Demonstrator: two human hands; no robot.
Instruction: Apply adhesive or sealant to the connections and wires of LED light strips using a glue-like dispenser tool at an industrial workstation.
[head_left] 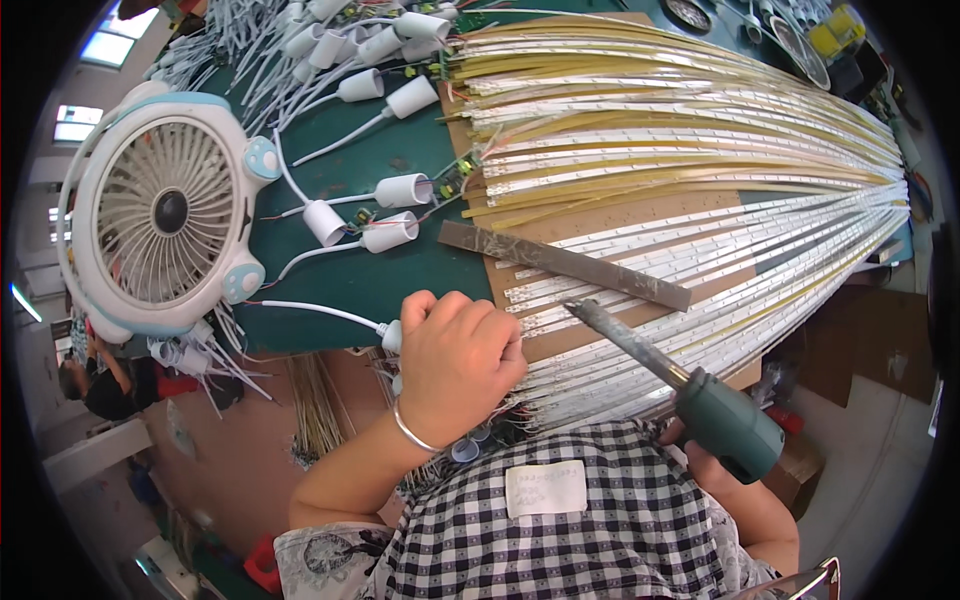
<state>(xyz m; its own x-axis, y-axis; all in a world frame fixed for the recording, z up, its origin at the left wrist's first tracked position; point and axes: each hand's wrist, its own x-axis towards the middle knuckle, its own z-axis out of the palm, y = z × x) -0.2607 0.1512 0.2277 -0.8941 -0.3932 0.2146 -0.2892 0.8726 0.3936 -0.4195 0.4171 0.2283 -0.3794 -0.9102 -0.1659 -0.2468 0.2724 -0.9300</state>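
Note:
My left hand is curled closed at the table's near edge. A white plastic end cap with a white cable shows at its knuckle side; the rest of the cap is hidden under the hand. On the right, my right hand is wrapped round the dark green handle of a soldering iron, its fingers partly hidden behind it. The iron's worn metal tip points up and left, above the white LED strips. A flat grey metal bar lies slantwise across the strips.
A white and blue fan stands at the left. More white caps with cables and small circuit boards lie on the green tabletop. Yellow-backed strips fan out at the back. Another person is at the far left.

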